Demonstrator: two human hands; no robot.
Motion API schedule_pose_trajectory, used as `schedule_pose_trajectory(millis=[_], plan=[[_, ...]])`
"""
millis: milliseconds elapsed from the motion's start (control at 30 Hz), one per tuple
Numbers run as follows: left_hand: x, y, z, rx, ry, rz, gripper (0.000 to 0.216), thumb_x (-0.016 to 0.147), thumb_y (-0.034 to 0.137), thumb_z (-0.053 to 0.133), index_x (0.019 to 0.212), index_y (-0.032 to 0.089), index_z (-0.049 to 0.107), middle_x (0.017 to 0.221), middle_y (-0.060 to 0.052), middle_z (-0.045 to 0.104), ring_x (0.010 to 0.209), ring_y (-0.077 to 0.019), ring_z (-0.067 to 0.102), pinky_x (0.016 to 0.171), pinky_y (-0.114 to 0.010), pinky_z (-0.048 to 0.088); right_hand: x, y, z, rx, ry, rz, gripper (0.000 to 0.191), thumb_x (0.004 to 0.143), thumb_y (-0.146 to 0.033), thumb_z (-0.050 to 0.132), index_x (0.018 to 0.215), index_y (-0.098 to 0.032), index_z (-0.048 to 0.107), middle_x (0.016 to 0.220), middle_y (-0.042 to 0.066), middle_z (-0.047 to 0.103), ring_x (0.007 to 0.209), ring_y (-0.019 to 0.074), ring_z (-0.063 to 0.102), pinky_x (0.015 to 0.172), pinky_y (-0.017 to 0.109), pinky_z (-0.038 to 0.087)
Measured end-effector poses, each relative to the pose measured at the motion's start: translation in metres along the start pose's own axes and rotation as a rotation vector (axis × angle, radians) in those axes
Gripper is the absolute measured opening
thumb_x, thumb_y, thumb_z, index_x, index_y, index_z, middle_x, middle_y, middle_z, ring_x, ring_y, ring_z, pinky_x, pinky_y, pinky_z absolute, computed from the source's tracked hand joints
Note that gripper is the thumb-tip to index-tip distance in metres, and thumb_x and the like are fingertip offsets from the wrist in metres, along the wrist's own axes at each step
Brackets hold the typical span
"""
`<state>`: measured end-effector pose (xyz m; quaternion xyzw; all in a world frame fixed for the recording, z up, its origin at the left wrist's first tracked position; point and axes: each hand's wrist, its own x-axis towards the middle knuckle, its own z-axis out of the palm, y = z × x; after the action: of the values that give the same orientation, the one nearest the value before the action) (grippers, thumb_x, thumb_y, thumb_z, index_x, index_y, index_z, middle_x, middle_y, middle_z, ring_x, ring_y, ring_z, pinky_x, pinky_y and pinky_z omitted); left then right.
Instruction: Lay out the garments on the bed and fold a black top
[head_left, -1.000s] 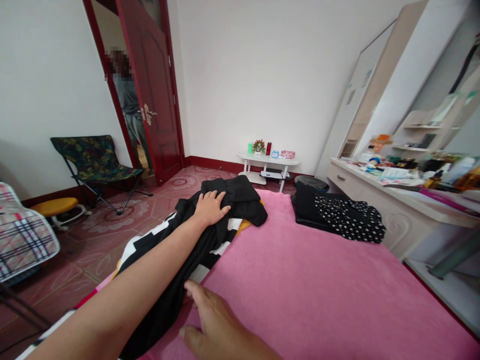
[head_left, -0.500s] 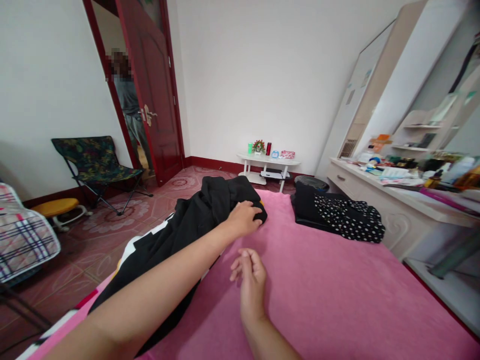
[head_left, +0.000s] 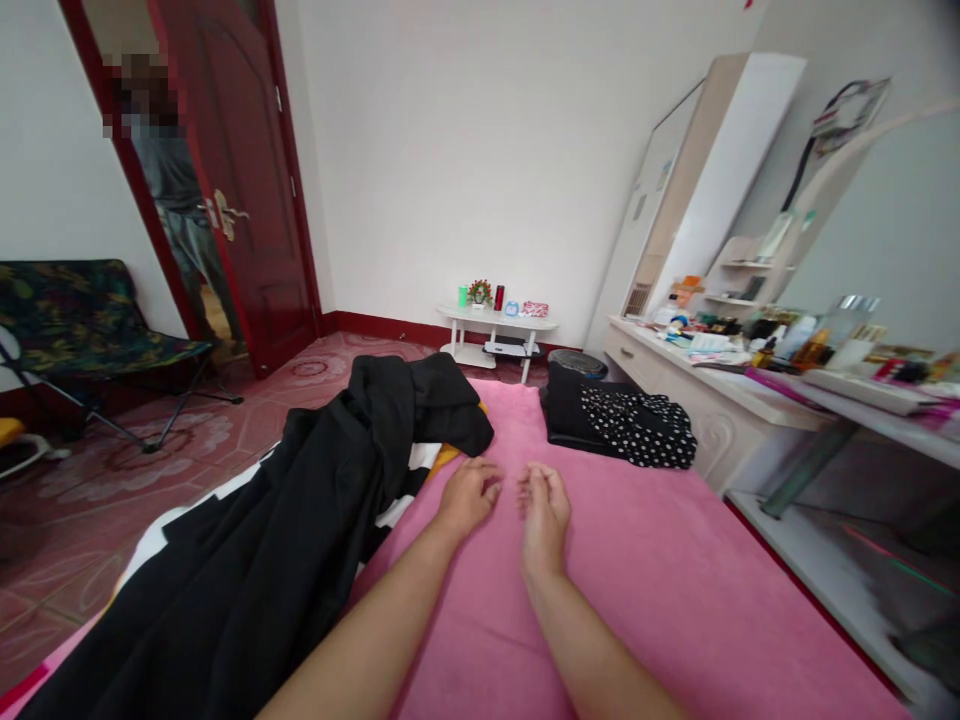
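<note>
- Black garment (head_left: 315,520) sprawls along the bed's (head_left: 637,590) left side, long axis running away from the camera.
- Left hand (head_left: 466,492) sits just right of it, nearer than the right hand (head_left: 545,497).
- Both grips are loose, fingers curled, holding nothing.

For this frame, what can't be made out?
Head view only:
- What lies under the black garment: only striped patches show beside it.
- Small items on the white table: too small to identify.
- Clutter on the dresser: blurred and distorted towards the right edge.
- Left hand and right hand: contact with the pink blanket is unclear.
</note>
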<state>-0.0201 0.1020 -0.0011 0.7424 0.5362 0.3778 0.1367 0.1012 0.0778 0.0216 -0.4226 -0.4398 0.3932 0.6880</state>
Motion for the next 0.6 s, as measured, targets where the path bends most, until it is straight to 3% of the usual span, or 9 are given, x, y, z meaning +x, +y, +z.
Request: schedule_pose_trajectory(millis=[167,267,333,467,600], plan=[[0.004,-0.001,0.002,0.063,0.015,0.010,0.025,0.080,0.016,0.054,0.098,0.022,0.071,0.107,-0.006,0.064,0.102,-0.0217,0.056,0.093,-0.034,0.044,0.111,0.002,-0.043,-0.618,-0.011,-0.324,0.034,0.074,-0.034,0.053,0.102,-0.015,0.055,0.102,0.011,0.061,0.092,0.0222,0.057,0.085,0.037,0.044],[0.003,0.002,0.002,0.080,0.021,-0.010,0.023,0.080,0.016,0.055,0.096,0.022,0.070,0.104,-0.005,0.064,0.100,-0.0213,0.056,0.090,-0.034,0.045,0.173,0.001,-0.071,-1.100,0.042,-0.377,0.053,0.072,-0.035,0.058,0.119,-0.013,0.051,0.120,0.018,0.054,0.112,0.0312,0.048,0.095,0.045,0.039],[0.002,0.003,0.002,0.082,0.040,-0.016,0.023,0.080,0.015,0.054,0.095,0.022,0.070,0.102,-0.004,0.064,0.099,-0.0205,0.055,0.090,-0.033,0.045,0.203,0.003,-0.088,-1.278,-0.018,-0.380,0.069,0.074,-0.041,0.059,0.134,-0.013,0.039,0.134,0.019,0.044,0.121,0.0336,0.043,0.097,0.045,0.037],[0.002,0.004,0.002,0.085,0.078,-0.022,0.022,0.079,0.015,0.055,0.094,0.022,0.070,0.101,-0.003,0.065,0.098,-0.0199,0.054,0.089,-0.032,0.045,0.240,0.013,-0.112,-1.450,-0.103,-0.138,0.089,0.075,-0.061,0.056,0.146,-0.019,0.022,0.141,0.022,0.037,0.120,0.0407,0.046,0.091,0.051,0.040],[0.002,0.003,0.002,0.090,0.096,-0.022,0.021,0.078,0.015,0.055,0.091,0.021,0.070,0.098,-0.002,0.065,0.095,-0.0199,0.054,0.087,-0.032,0.045,0.255,0.015,-0.125,-1.536,-0.119,0.052,0.077,0.080,-0.063,0.048,0.144,-0.026,0.028,0.136,0.022,0.046,0.115,0.0424,0.051,0.083,0.051,0.041]])
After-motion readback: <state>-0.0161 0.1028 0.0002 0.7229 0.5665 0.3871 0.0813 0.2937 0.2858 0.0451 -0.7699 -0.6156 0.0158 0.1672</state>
